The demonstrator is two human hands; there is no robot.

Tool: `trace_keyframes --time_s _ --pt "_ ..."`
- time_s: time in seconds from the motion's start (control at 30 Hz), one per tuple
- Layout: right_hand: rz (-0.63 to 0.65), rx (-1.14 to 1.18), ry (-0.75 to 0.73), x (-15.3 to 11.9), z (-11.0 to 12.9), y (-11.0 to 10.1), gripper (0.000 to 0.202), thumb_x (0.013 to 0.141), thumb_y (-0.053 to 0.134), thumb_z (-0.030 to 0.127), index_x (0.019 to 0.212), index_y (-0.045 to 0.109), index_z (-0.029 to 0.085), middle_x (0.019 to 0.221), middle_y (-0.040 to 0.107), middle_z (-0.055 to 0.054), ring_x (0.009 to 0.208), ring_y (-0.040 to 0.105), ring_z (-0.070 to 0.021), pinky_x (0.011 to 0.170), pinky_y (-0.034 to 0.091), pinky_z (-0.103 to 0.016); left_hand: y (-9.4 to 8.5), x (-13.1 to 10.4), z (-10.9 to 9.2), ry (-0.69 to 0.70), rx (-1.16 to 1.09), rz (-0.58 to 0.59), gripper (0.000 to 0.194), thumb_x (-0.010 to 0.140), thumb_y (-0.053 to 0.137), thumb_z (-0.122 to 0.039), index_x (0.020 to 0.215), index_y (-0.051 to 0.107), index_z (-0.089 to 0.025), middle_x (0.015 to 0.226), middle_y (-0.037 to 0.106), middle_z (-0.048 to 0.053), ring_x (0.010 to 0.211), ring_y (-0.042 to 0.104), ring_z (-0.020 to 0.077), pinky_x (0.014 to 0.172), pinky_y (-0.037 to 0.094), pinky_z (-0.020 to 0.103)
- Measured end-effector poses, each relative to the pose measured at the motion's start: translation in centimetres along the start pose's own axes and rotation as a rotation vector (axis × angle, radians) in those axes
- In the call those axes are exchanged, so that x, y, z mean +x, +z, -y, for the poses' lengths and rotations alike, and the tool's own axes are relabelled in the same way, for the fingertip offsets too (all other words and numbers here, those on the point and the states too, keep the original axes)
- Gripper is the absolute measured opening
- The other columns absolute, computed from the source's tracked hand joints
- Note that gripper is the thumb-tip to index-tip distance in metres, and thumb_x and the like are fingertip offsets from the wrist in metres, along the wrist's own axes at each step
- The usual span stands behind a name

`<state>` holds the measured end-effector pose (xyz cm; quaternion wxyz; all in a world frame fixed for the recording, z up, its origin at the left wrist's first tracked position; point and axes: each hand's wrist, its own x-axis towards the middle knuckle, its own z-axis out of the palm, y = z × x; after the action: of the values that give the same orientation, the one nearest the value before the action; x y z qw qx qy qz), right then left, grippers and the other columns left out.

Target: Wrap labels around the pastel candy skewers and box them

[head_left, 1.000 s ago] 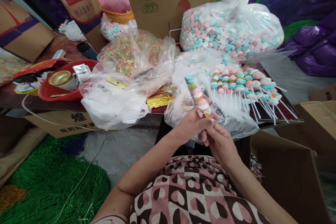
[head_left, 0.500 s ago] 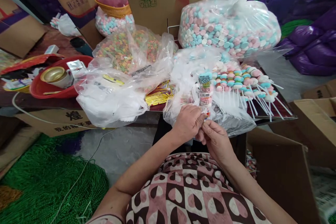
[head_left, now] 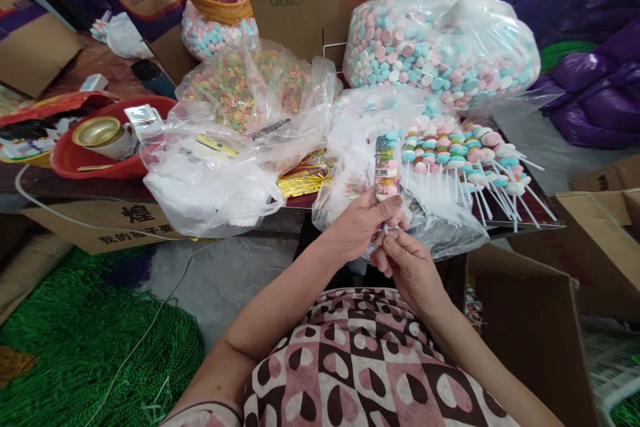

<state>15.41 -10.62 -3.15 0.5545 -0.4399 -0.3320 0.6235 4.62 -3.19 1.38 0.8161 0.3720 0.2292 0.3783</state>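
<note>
A marshmallow skewer (head_left: pixel 387 160) in a clear printed wrapper stands nearly upright between my hands, candy end away from me. My left hand (head_left: pixel 361 225) is closed around its lower part, thumb lying across it. Just below, my right hand (head_left: pixel 407 259) pinches the bottom end, where a bit of white stick shows between the fingertips. Beyond the hands lie white plastic bags (head_left: pixel 347 147). To their right rests a row of unwrapped marshmallow skewers (head_left: pixel 453 150), white sticks pointing toward me.
A big clear bag of pastel marshmallows (head_left: pixel 440 47) stands at the back. Left of it are a bag of small colourful candies (head_left: pixel 240 87), gold twist ties (head_left: pixel 305 180) and a red basin (head_left: pixel 65 153). An open cardboard box (head_left: pixel 530 327) stands low at my right.
My left hand has shifted slightly, its thumb now across the skewer's lower end. The skewer has tipped a little left. My right hand keeps its pinch, and the view has shifted slightly.
</note>
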Motion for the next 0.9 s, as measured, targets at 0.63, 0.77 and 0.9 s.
trace_keyframes --time_s 0.63,0.77,0.9 --pt "0.079 -0.37 -0.152 2.4 6.4 -3.0 0.029 0.082 0.072 0.049 0.097 0.074 0.024 0.08 0.073 -0.002 0.07 0.064 -0.0167 0.07 0.053 -0.03 -2.0 -2.1 0.5 -0.114 -0.047 0.205 0.041 0.082 0.067 -0.054 0.07 0.053 -0.017 0.044 0.032 -0.011 0.041 0.041 0.007 0.067 0.051 0.029" --pt "0.255 -0.178 -0.057 3.4 7.0 -0.8 0.056 0.075 0.073 0.059 0.122 0.064 0.029 0.112 0.073 -0.007 0.098 0.069 -0.0271 0.085 0.055 -0.044 -1.1 -2.7 1.7 -0.266 -0.14 0.445 0.05 0.078 0.065 -0.062 0.065 0.044 -0.019 0.043 0.028 -0.012 0.036 0.031 0.0062 0.059 0.049 0.03" --pt "0.12 -0.099 -0.024 3.9 5.7 1.8 0.043 0.07 0.081 0.05 0.104 0.067 0.028 0.089 0.074 -0.003 0.083 0.07 -0.0239 0.076 0.057 -0.04 -1.4 -2.6 1.7 -0.177 0.132 0.25 0.049 0.078 0.063 -0.065 0.065 0.044 -0.021 0.046 0.03 -0.01 0.041 0.032 0.0086 0.058 0.046 0.03"
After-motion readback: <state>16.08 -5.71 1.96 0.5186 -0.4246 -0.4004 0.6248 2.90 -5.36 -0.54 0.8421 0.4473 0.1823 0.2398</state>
